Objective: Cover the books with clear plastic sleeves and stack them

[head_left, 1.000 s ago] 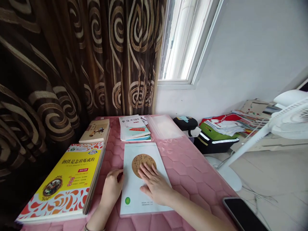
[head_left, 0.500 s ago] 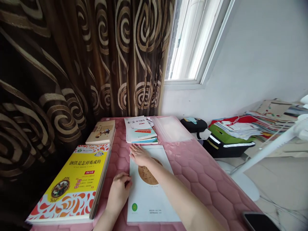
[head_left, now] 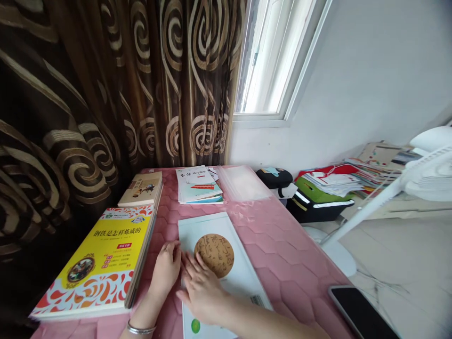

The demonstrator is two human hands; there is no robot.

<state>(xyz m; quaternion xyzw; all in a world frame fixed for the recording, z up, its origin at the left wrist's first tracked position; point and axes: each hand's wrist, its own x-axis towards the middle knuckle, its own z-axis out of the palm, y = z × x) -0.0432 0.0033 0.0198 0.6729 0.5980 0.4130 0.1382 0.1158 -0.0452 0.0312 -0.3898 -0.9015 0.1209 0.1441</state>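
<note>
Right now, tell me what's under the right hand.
The right hand lies over a white booklet on a pink quilted cover; the booklet's part beneath the palm is hidden.

The right hand point(head_left: 202, 293) has seemingly slid the white booklet point(head_left: 243, 268) askew.

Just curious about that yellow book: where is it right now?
In the head view, the yellow book lies at the left of the pink quilted table cover, beside the person's left hand.

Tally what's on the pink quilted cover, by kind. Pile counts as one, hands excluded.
Books or piles: 4 (yellow-covered book, small beige book, calligraphy booklet pile, white booklet)
Clear plastic sleeve: 1
Phone: 1
Total: 6
</note>
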